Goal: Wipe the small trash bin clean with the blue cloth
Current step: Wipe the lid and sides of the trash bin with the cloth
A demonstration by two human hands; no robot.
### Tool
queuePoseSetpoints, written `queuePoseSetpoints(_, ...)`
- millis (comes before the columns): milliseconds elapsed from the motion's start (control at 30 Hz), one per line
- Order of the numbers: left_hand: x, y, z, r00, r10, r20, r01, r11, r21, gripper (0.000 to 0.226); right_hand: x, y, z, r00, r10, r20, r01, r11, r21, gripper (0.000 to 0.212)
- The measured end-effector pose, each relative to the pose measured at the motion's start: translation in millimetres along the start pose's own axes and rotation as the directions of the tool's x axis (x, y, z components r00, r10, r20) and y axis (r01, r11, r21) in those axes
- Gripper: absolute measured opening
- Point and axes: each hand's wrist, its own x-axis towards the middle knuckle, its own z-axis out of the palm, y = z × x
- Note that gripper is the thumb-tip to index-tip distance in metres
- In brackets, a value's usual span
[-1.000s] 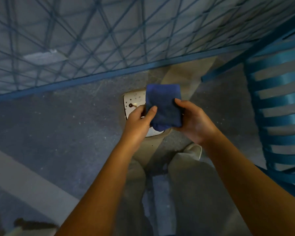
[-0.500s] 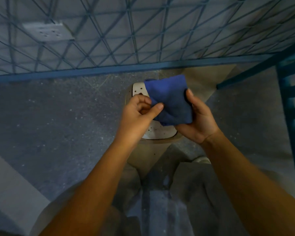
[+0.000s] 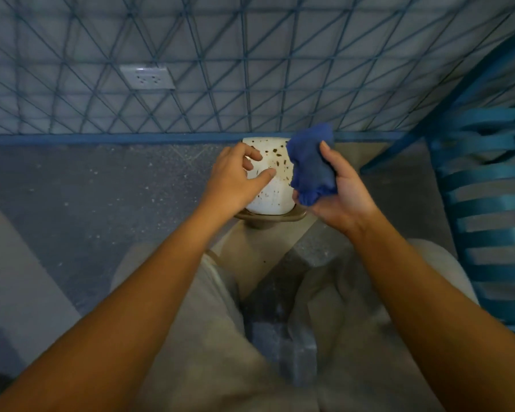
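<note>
A small white trash bin [image 3: 272, 176] with dark specks on its lid stands on the floor against the wall, on a tan base. My right hand [image 3: 344, 193] holds the bunched blue cloth [image 3: 311, 165] just right of the bin's top. The cloth covers the bin's right edge. My left hand [image 3: 235, 179] hovers over the bin's left side with its fingers spread and curled, and it holds nothing. Whether its fingertips touch the lid I cannot tell.
A wall with a blue diagonal grid and a white socket [image 3: 147, 77] rises behind the bin. A blue slatted chair [image 3: 488, 197] stands at the right. My knees in beige trousers [image 3: 208, 322] are below, over the speckled grey floor [image 3: 87, 197].
My left hand has let go of the cloth and moved left over the bin. The cloth, flat before, is now bunched in my right hand. The view has tilted up.
</note>
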Motion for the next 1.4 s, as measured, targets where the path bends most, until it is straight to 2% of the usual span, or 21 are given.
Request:
queuePoseSetpoints(167, -32, 3, -14, 1.0, 0.0, -0.008, 0.0, 1.0, -0.004, 0.023, -34, -5, 8, 0.998, -0.058, -0.037, 0.058, 0.998, -0.018, 0.034)
queuePoseSetpoints(367, -56, 13, -14, 1.0, 0.008, 0.029, -0.008, 1.0, -0.011, 0.025, -56, -12, 11, 0.986, -0.134, -0.099, 0.128, 0.99, -0.064, 0.034)
queuePoseSetpoints(567, -64, 26, -2, 0.999, -0.008, 0.042, 0.008, 1.0, 0.016, 0.022, -63, -16, -1, 0.981, -0.142, -0.131, 0.136, 0.989, -0.056, 0.05)
queuePoseSetpoints(733, -62, 36, 12, 0.997, -0.039, 0.059, 0.036, 0.998, 0.059, 0.023, -62, -23, -11, 0.973, -0.152, -0.171, 0.147, 0.988, -0.041, 0.043)
queuePoseSetpoints(867, -61, 37, 18, 0.998, -0.032, 0.056, 0.025, 0.993, 0.116, 0.024, -59, -24, -12, 0.963, -0.145, -0.227, 0.122, 0.986, -0.11, 0.034)
queuePoseSetpoints(1033, -49, 30, 20, 0.999, 0.003, 0.048, -0.011, 0.984, 0.178, 0.026, -38, -27, -17, 0.939, -0.169, -0.301, 0.1, 0.968, -0.231, 0.046)
queuePoseSetpoints(1133, -35, 18, 24, 0.998, -0.003, 0.07, -0.011, 0.978, 0.206, 0.026, -26, -26, -22, 0.938, -0.159, -0.308, 0.088, 0.968, -0.233, 0.038)
queuePoseSetpoints(1267, -7, -3, 33, 0.993, 0.023, 0.117, -0.053, 0.964, 0.26, 0.029, 1, -23, -37, 0.906, -0.093, -0.412, 0.003, 0.977, -0.213, 0.034)
queuePoseSetpoints(1333, 9, -12, 38, 0.992, 0.048, 0.118, -0.082, 0.952, 0.295, 0.032, 17, -25, -44, 0.883, -0.065, -0.466, -0.063, 0.965, -0.254, 0.017)
queuePoseSetpoints(1367, 17, -17, 41, 0.992, 0.054, 0.114, -0.087, 0.947, 0.31, 0.034, 25, -26, -48, 0.873, -0.088, -0.48, -0.089, 0.938, -0.334, 0.019)
queuePoseSetpoints(1400, 25, -21, 45, 0.993, 0.055, 0.109, -0.088, 0.942, 0.324, 0.037, 32, -26, -51, 0.87, -0.103, -0.481, -0.113, 0.909, -0.4, 0.034)
